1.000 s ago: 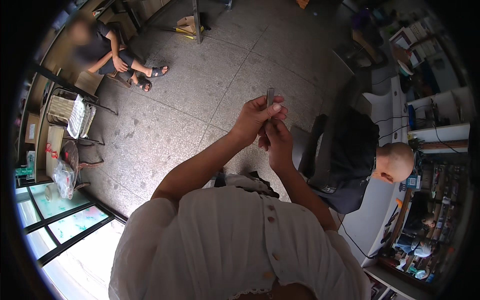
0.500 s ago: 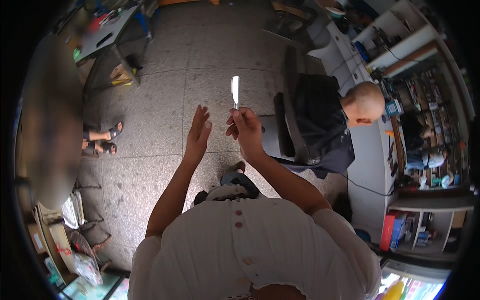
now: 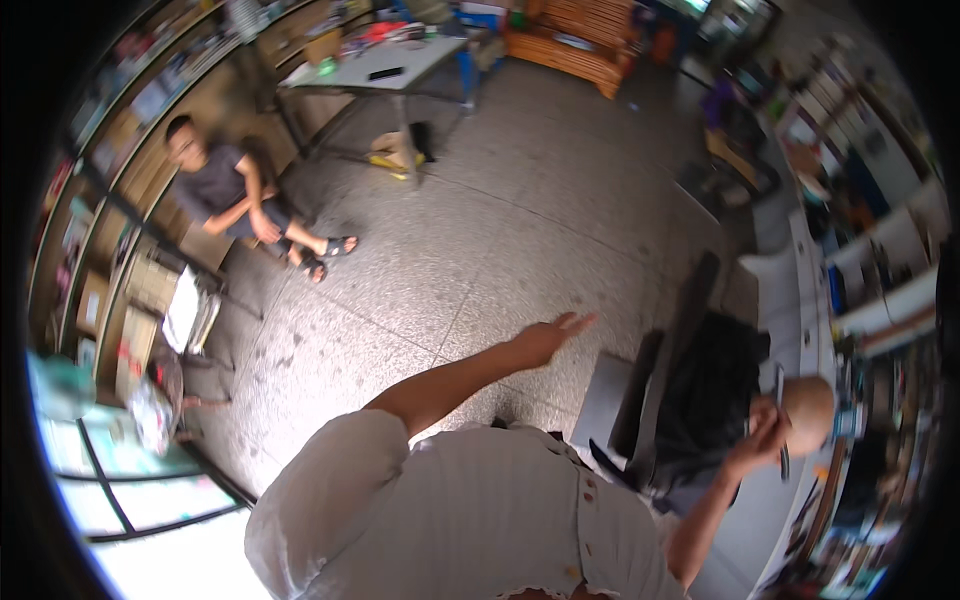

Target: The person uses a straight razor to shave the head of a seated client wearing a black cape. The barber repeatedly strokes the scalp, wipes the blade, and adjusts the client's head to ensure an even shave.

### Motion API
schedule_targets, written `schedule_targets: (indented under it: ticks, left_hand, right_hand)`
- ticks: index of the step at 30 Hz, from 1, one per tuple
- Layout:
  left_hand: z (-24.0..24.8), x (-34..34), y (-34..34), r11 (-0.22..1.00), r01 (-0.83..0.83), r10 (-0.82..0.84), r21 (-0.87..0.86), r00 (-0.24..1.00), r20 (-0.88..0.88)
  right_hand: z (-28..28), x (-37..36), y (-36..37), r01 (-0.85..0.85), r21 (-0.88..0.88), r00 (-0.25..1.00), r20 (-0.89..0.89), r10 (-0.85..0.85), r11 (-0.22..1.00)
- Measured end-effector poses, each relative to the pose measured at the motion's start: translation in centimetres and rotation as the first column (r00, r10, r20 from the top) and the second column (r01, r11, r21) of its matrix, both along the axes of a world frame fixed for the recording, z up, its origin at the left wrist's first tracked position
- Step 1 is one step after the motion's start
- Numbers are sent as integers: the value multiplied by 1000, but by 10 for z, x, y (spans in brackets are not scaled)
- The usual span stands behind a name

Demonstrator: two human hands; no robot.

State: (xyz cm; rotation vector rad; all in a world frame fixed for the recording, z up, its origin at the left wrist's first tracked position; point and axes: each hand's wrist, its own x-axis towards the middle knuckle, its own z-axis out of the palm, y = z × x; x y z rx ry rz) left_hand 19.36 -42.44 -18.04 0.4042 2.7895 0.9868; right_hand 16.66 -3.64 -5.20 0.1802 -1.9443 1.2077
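My right hand [image 3: 757, 440] is closed around a straight razor [image 3: 784, 462]. The razor's dark handle points down past my fingers, and its thin blade end rises beside the head of a seated person [image 3: 811, 408]. Whether the blade touches the skin I cannot tell. A black cape [image 3: 712, 385] covers this person's body, and the head is shaved. My left hand [image 3: 545, 340] reaches out over the floor, empty, its fingers stretched and slightly blurred. It is apart from the chair [image 3: 655, 385] in which the caped person sits.
Along the right runs a white counter [image 3: 790, 250] with shelves. Another person [image 3: 225, 185] sits at the left by wooden shelving. A table [image 3: 400, 68] stands at the far left, a wooden bench [image 3: 572, 40] at the back. A stool [image 3: 172, 385] with a plastic bag is near left.
My view has turned leftward. The right hand has carried the razor from in front of me to beside the caped person's head. My left hand now reaches toward the right, away from the razor.
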Motion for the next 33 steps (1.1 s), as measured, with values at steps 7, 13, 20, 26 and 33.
schedule_targets:
  ticks: [7,13,20,26,33]
  left_hand:
    - [-18,-44,57,997,-11,33,79,957,-289]
    - [0,-85,56,901,87,-42,425,993,-114]
    - [4,-123,76,862,491,-440,124,848,-294]
    - [12,-125,86,848,469,-458,246,883,-107]
    - [38,-117,167,748,602,-516,279,792,-325]
  right_hand:
    - [51,-70,85,445,599,891,-219,-398,666]
    - [73,-84,34,502,550,862,-376,-340,667]
    - [66,-76,50,619,597,779,-384,-496,510]
    - [63,-110,70,601,587,796,-374,-476,542]
    - [58,-123,136,446,512,878,-90,-470,734]
